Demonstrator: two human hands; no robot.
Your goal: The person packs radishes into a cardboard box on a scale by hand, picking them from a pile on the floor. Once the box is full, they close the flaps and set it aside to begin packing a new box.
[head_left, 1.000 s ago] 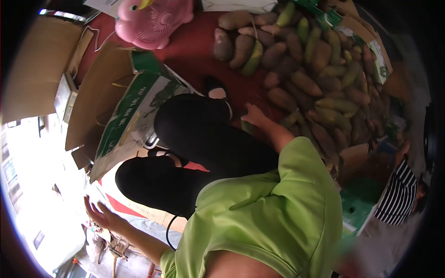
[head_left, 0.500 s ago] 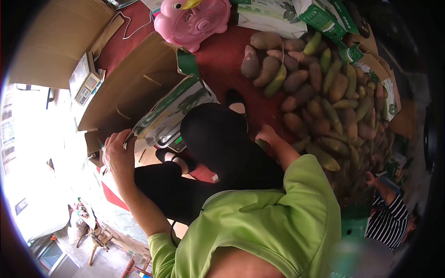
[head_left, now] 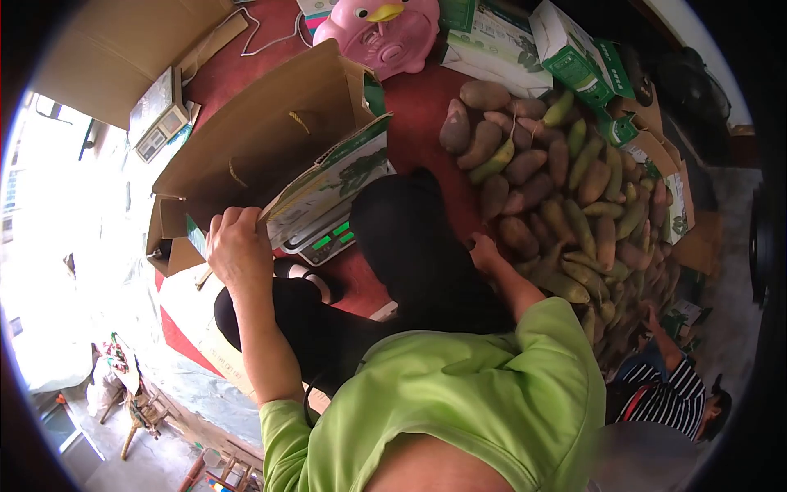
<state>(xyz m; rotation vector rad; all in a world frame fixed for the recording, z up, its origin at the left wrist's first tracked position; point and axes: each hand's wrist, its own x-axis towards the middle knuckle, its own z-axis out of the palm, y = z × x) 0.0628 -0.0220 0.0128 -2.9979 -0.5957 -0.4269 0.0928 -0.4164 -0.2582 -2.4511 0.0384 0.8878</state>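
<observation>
My left hand (head_left: 238,246) is closed on the near upper edge of an open cardboard carton (head_left: 246,123) with rope handles. The carton's printed side, green and white with leaves, faces my knees. Under it sits a digital scale (head_left: 321,243) with lit green displays. My right hand (head_left: 489,254) is low beside my knee, at the near edge of a pile of long green and reddish-brown produce (head_left: 566,184). Its fingers are mostly hidden, so I cannot make out whether they hold a piece.
A pink duck-shaped plastic item (head_left: 385,33) and green-white cartons (head_left: 500,49) stand at the back on red flooring (head_left: 434,94). Another small scale (head_left: 161,115) is at the left. A person in a striped top (head_left: 672,402) is beyond the pile at the lower right.
My view has shifted, so the carton and the pile sit differently in it. My left hand still grips the carton edge. The scale's green displays show more now. The other person has leaned.
</observation>
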